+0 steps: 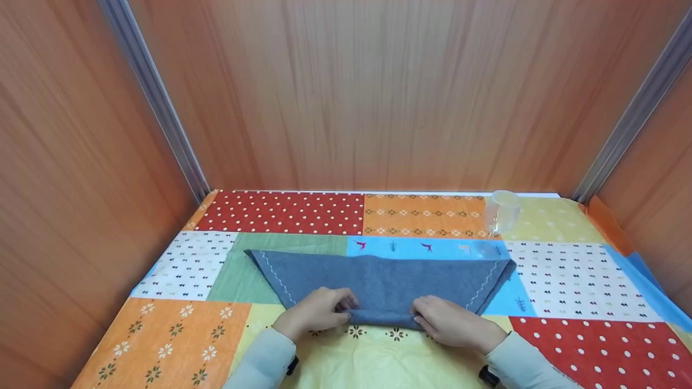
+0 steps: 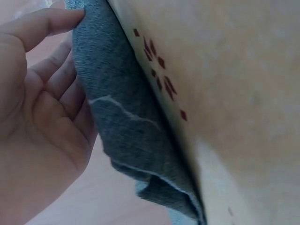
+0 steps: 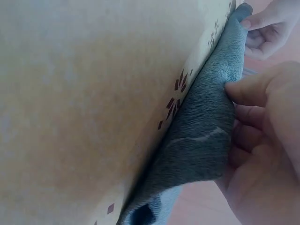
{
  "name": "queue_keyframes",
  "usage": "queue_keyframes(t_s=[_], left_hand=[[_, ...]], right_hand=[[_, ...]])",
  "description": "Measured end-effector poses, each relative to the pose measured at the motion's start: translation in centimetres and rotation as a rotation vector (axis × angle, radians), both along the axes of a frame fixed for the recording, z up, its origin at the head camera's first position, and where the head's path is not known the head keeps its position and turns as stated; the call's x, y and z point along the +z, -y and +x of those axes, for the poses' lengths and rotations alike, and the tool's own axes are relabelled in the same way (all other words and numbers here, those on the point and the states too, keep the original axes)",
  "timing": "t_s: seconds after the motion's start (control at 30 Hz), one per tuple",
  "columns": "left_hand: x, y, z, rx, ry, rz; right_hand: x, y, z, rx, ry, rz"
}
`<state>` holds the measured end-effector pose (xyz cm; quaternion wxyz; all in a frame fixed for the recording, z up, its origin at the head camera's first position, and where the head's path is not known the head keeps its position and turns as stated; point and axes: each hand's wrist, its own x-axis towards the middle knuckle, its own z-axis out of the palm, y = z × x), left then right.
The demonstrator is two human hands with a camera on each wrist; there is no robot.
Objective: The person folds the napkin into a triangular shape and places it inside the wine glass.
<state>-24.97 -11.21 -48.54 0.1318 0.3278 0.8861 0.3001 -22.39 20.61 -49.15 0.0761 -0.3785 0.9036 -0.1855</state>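
Observation:
A grey-blue cloth (image 1: 373, 281) with light wavy stitching lies spread on the table, wide at its far edge, its near edge turned over into a thick roll. My left hand (image 1: 319, 310) grips that near edge left of its middle; in the left wrist view the thumb presses the rolled cloth (image 2: 117, 89) and the curled fingers sit behind it. On the right side of the same edge, my right hand (image 1: 451, 321) pinches the roll, thumb on the near face and fingers (image 3: 246, 131) behind. The roll's end looks layered and loose in both wrist views.
A clear cup (image 1: 503, 210) stands at the back right, beyond the cloth's far right corner. A patchwork tablecloth (image 1: 167, 335) covers the table. Wood-grain panels (image 1: 378, 97) rise at the back and both sides, joined by metal corner posts (image 1: 157, 97).

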Motion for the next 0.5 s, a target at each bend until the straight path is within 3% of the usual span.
queue_keyframes(t_s=[0.23,0.5], left_hand=[[0.00,0.09,-0.56,-0.008,-0.014,-0.022],[0.03,0.09,-0.93,-0.041,-0.134,-0.066]], right_hand=[[-0.28,-0.16,-0.77,-0.042,0.123,-0.057],[-0.39,-0.02,-1.07,-0.096,0.112,-0.059]])
